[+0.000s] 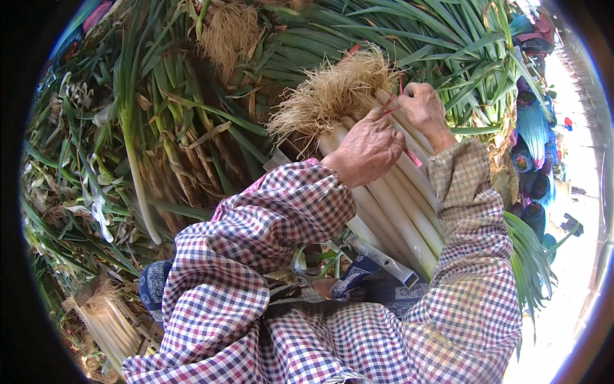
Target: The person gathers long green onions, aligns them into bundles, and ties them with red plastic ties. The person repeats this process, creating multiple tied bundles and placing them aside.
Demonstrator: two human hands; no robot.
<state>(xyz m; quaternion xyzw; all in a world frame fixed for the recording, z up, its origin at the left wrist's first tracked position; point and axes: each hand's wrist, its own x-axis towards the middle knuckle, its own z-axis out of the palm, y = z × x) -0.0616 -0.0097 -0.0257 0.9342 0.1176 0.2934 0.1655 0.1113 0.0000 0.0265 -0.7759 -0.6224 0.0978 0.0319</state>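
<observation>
A thick bundle of long green onions lies slanted before me, its pale shanks side by side and its bushy roots pointing up and away. My left hand rests over the shanks just below the roots, pinching a thin red tie. Beyond it, my right hand has its fingers closed on the same tie at the bundle's right side. A loose pink-red end of tie hangs across the shanks between my wrists. Under the bundle shows a metal bar of a frame.
Piled green onions with long leaves lie beyond the bundle. Loose stalks and leaf trimmings cover the left. Another bundle lies at lower left. Along the right stand blue-wrapped bundles.
</observation>
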